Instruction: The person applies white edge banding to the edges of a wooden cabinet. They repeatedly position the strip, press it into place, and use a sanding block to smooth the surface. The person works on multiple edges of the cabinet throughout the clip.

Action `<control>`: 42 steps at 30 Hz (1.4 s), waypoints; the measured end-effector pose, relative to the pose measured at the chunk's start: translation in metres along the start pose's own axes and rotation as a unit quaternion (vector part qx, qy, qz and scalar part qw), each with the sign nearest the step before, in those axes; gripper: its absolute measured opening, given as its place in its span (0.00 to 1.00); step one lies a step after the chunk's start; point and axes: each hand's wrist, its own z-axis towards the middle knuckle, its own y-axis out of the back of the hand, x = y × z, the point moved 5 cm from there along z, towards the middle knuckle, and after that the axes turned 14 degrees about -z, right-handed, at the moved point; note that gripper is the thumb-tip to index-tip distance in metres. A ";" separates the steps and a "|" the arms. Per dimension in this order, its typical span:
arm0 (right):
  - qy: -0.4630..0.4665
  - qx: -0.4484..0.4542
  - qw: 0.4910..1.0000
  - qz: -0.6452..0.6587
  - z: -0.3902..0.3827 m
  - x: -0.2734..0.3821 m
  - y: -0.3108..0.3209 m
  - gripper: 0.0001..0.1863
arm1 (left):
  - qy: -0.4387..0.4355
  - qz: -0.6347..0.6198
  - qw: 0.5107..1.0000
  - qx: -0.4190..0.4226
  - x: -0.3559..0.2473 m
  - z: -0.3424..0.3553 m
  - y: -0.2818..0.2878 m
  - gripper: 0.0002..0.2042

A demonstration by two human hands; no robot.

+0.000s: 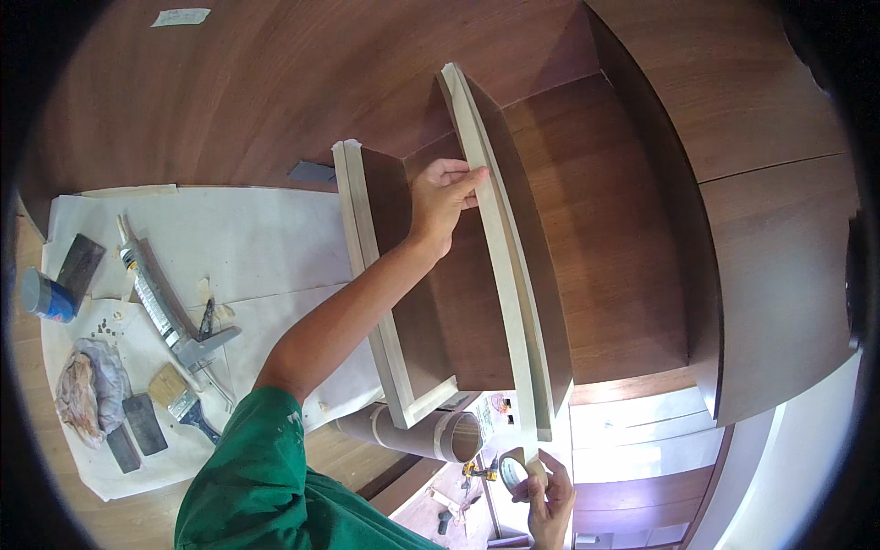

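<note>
My left hand (447, 203) is closed at the front edge of a brown wooden shelf (532, 243), its thumb against a pale strip of masking tape (507, 275) that covers the edge. From there the strip runs down to a roll of masking tape (515, 474), partly unwound. My right hand (550, 502) grips that roll near the lower end of the shelf. Left of my left hand, a second shelf board (390, 362) has pale tape along its edges.
On a pale drop sheet (266, 243) at left lie a caulking gun (165, 307), a paintbrush (183, 405), a rag (92, 390), dark blocks (145, 423) and a blue can (48, 295). A cardboard tube (403, 431) is below; a yellow-black power tool (481, 470) lies beyond.
</note>
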 end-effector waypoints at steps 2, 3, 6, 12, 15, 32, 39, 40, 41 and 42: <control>0.006 -0.005 1.000 0.000 0.001 -0.003 0.000 0.23 | -0.023 0.005 1.000 -0.011 -0.001 -0.002 -0.001 0.15; 0.007 -0.006 1.000 0.007 0.002 -0.008 -0.002 0.23 | -0.028 0.006 0.999 -0.015 -0.001 -0.002 0.000 0.15; 0.009 -0.006 1.000 0.017 0.002 -0.006 -0.001 0.22 | -0.021 0.020 1.000 -0.008 -0.003 0.000 0.000 0.15; -0.010 -0.012 0.999 0.042 0.001 -0.026 -0.005 0.23 | -0.016 0.038 0.999 0.007 -0.005 0.003 0.000 0.14; 0.006 -0.013 0.999 0.030 0.002 -0.012 -0.002 0.22 | -0.017 0.052 0.998 0.008 -0.003 0.003 0.001 0.14; -0.007 -0.030 0.998 0.050 0.002 -0.026 -0.007 0.22 | -0.019 0.090 0.996 0.006 -0.008 0.002 -0.002 0.14; 0.019 -0.035 0.998 0.042 0.004 -0.026 -0.007 0.23 | -0.025 0.107 0.994 0.007 -0.010 0.003 -0.001 0.14; 0.019 -0.036 0.998 0.039 0.003 -0.026 -0.007 0.23 | -0.024 0.107 0.994 0.007 -0.009 0.003 -0.001 0.14; 0.010 -0.039 0.998 0.048 0.002 -0.027 -0.007 0.23 | -0.022 0.110 0.994 0.007 -0.009 0.004 -0.001 0.15; 0.002 -0.042 0.998 0.057 0.001 -0.027 -0.007 0.23 | -0.019 0.113 0.993 0.008 -0.010 0.004 -0.001 0.15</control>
